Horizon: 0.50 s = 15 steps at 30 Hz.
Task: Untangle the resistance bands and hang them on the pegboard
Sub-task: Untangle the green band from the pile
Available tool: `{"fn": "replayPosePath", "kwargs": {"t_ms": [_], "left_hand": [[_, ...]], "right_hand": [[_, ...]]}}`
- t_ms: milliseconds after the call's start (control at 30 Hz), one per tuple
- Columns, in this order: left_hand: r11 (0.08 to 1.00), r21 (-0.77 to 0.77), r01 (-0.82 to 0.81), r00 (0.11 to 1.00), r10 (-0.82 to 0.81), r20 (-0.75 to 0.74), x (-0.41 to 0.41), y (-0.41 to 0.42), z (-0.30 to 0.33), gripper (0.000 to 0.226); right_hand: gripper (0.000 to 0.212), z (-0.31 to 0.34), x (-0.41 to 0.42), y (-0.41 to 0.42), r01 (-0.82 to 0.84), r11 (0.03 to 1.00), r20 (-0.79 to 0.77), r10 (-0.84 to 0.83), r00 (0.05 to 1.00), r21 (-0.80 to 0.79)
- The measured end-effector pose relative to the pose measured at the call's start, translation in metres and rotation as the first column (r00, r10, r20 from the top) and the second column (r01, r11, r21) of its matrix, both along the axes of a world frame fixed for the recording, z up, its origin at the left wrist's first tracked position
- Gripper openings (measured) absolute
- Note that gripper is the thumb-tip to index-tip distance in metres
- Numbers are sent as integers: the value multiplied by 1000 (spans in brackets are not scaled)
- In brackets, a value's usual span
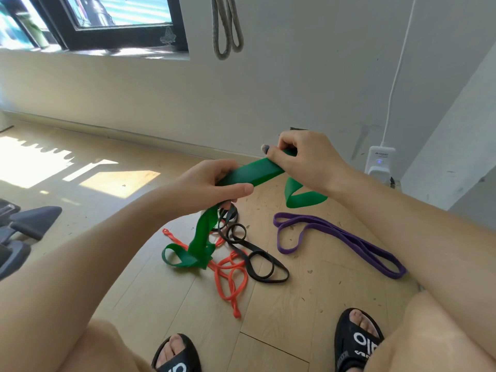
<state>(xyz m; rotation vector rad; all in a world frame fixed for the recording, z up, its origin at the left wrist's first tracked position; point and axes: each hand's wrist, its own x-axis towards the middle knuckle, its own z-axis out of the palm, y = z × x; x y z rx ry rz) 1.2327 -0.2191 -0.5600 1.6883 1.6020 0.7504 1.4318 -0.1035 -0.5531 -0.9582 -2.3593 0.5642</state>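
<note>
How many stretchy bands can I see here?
5: a green band held in both hands, orange band, black band and purple band on the floor, a grey band hanging on the wall.

The wide band [252, 173] is green, the thin bands are orange [230, 275], black [255, 253] and purple [346, 237], the hanging loops [228, 30] are grey, and the floor [281, 304] is light wood.

The wide band [252, 173] spans between the left hand [212, 183] and right hand [303, 159], above the floor [134, 264]. Beneath lies a tangle of bands [236, 253]; right of it, apart, a separate band [341, 240].
</note>
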Motion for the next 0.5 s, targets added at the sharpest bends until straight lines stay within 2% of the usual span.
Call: {"fn": "replayPosePath", "kwargs": {"t_ms": [133,200,267,333,400,500], "left_hand": [[998,40,-42,998,44,-37,4,2,1,32],[996,78,-54,992,62,-107,5,4,2,30],[994,102,-45,981,63,-183,8,4,3,29],[991,127,-40,975,66,-210,13,4,1,31],[988,147,-39,982,66,-178,16,3,0,30],[991,136,10,989,10,-150,12,2,-1,25]], "right_hand": [[41,0,-1,-1,7,999,80,-3,997,-52],[44,0,-4,-7,-9,981,76,24,997,-191],[55,0,-11,-15,-73,920,-2,78,997,-384],[62,-1,-21,-23,-122,865,-83,93,992,-487],[59,-2,-28,-29,-140,868,-109,100,989,-476],[51,-1,-29,-30,-156,903,-70,140,988,-400]]}}
